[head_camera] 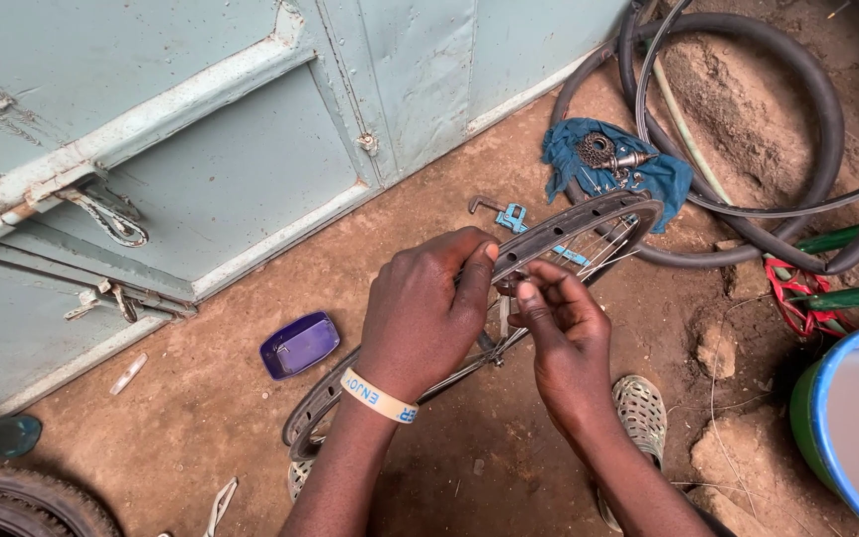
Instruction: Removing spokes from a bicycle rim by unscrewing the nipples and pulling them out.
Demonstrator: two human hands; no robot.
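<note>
Fingers: left hand grips wheel rim; right hand pinches a spoke.
Around: blue cloth, tyre, purple lid.

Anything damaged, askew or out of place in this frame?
Yes. The wheel rim in both hands has no tyre; loose tyres lie on the dirt, and a sprocket sits on a blue rag.

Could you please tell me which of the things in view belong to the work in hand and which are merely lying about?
In hand:
- wheel rim, held by the left hand
- spokes
- right hand, its fingertips pinching something too small to tell at the rim

Lying about:
- blue cloth with a cog
- small wrench
- purple tray
- black tyres
- bucket
</note>
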